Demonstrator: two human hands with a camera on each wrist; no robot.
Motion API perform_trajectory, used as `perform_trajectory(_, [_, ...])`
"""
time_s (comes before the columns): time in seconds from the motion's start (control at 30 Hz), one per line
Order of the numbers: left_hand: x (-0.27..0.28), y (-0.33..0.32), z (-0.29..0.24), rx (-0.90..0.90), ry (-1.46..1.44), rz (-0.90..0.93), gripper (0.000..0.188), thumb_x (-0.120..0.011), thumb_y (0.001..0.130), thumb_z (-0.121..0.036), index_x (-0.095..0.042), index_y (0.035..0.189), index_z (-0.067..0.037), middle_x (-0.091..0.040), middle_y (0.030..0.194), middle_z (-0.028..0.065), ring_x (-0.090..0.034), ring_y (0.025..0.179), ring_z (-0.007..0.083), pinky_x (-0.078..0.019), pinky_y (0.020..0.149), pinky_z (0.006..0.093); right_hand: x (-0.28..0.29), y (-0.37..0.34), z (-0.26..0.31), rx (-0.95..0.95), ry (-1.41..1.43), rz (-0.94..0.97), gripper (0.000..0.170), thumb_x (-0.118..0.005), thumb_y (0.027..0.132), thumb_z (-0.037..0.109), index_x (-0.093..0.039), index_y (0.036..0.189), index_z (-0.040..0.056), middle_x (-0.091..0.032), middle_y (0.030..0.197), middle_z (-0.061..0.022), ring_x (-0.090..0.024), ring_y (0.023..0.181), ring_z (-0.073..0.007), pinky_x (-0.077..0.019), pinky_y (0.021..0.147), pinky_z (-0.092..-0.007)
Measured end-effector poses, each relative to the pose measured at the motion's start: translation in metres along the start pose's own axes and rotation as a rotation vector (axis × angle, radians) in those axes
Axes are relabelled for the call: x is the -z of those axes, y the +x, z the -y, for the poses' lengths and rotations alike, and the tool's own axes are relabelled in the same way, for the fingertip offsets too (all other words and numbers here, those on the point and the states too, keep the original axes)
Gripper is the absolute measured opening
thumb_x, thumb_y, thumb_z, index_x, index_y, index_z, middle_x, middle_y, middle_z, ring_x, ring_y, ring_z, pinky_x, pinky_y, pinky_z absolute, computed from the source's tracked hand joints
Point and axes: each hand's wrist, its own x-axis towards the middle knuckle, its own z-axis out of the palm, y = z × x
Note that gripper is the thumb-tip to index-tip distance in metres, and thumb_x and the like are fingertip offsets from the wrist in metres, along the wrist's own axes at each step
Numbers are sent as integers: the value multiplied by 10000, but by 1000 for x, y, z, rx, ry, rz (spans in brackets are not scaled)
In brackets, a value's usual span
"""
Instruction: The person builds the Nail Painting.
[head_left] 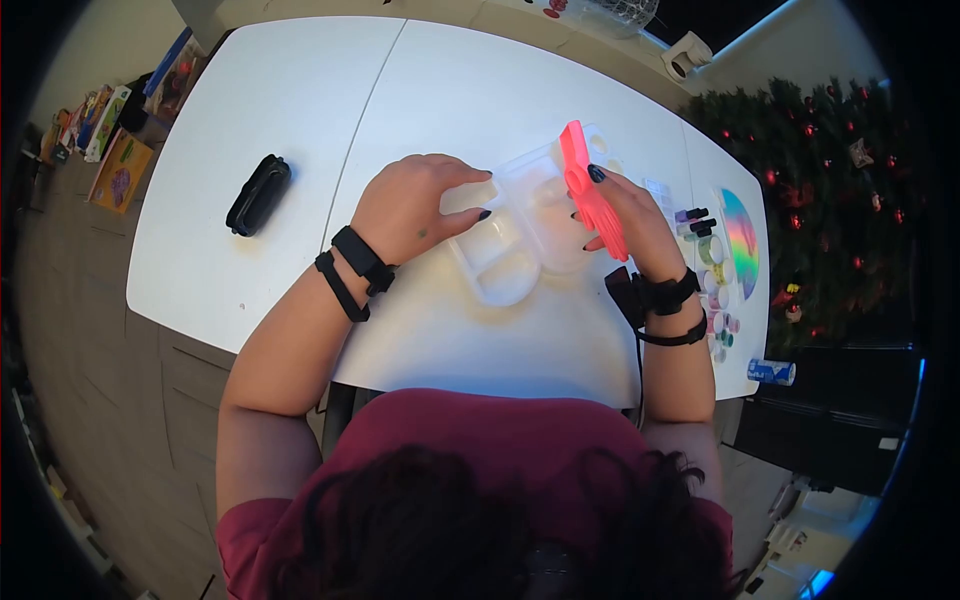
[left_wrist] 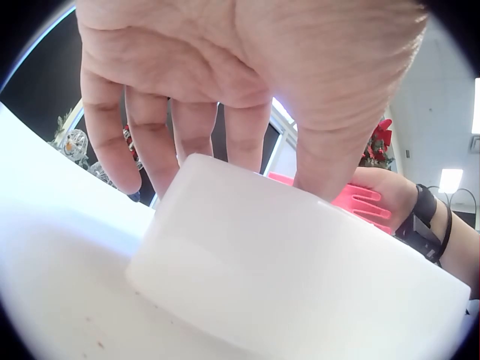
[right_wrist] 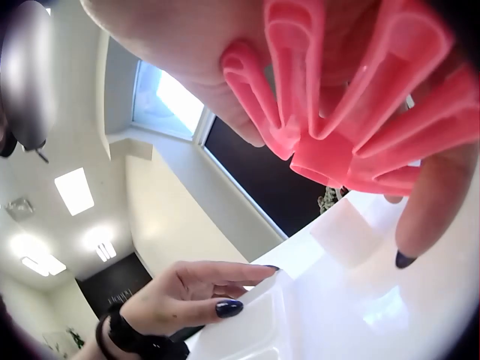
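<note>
A white tray with several moulded compartments lies on the table in front of me. My left hand grips its left end in the head view, thumb and forefinger spread over the rim. In the left wrist view the fingers reach down behind the tray's pale side wall, which hides their tips. Over the tray's right half, my right hand holds a bright pink hand-shaped piece. Its splayed fingers look hollow in the right wrist view, where the pink piece lies against my palm.
A black case lies on the table's left. To the right are small jars, black-capped bottles, an iridescent disc and a blue can at the table's edge. A decorated tree stands beyond.
</note>
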Motion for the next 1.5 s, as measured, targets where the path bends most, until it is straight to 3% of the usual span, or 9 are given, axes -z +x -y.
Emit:
perform_trajectory(0.1, [-1,-2,2,-17,4,-3,352,-814,870,-190,-784,1205,-85,-781,1120,129,-721,1006,362,-580,893,432,-19,0,-7,38,-55,-217,566,-657,1061,424,-649,1464,28,-711,1123,-108,-683,1021,-190,-613,787,-351])
perform_trajectory(0.2, [-1,-1,3,0,25,11,352,-802,893,-245,-786,1218,-110,-781,1129,112,-718,1016,351,-578,896,439,-33,-1,-15,483,-703,-452,560,-741,983,289,-634,1486,68,-692,1235,-210,-641,1129,-403,-524,993,-468])
perform_trajectory(0.6, [0,1,-7,46,-6,40,399,-812,864,-140,-775,1255,-75,-773,1206,144,-717,1107,356,-566,984,416,-59,2,-31,676,-944,-611,563,-808,874,243,-620,1370,55,-616,1200,-201,-589,1065,-404,-526,938,-492])
perform_trajectory(0.83, [-2,6,-17,87,-15,47,431,-814,862,-102,-764,1289,-72,-766,1245,151,-717,1142,346,-558,1011,405,-64,1,-37,547,-921,-620,593,-796,898,257,-604,1410,26,-609,1260,-207,-589,1140,-392,-529,973,-477])
perform_trajectory(1.03, [-8,5,-12,48,18,38,425,-795,886,-77,-753,1309,-71,-753,1300,148,-708,1197,340,-544,1053,410,-74,9,-47,535,-1022,-749,608,-791,907,337,-610,1407,43,-610,1223,-163,-600,1056,-338,-554,872,-459])
perform_trajectory(1.2, [-8,5,-8,-12,77,-27,403,-785,912,-85,-749,1314,-80,-726,1363,158,-686,1249,366,-535,1077,422,-78,16,-42,248,-1094,-833,612,-765,933,445,-613,1403,82,-614,1210,-143,-598,1090,-298,-546,790,-426])
perform_trajectory(1.33, [-14,4,-1,-11,70,-90,355,-798,909,-83,-774,1264,-92,-716,1386,143,-679,1249,373,-540,1073,440,-84,17,-39,222,-1149,-923,589,-777,924,390,-595,1364,43,-617,1135,-145,-630,1023,-293,-603,716,-375])
perform_trajectory(1.43, [-19,6,7,12,46,-105,308,-795,919,-81,-795,1226,-98,-718,1387,138,-681,1260,362,-543,1069,433,-78,18,-36,212,-1195,-887,575,-761,936,395,-595,1343,24,-631,1131,-166,-649,1019,-320,-615,742,-408])
perform_trajectory(1.5, [-18,5,9,29,29,-104,281,-793,924,-81,-808,1204,-101,-719,1388,134,-683,1264,355,-544,1067,428,-63,10,-35,297,-957,-697,568,-736,955,413,-591,1339,20,-647,1122,-197,-674,1023,-360,-620,769,-453])
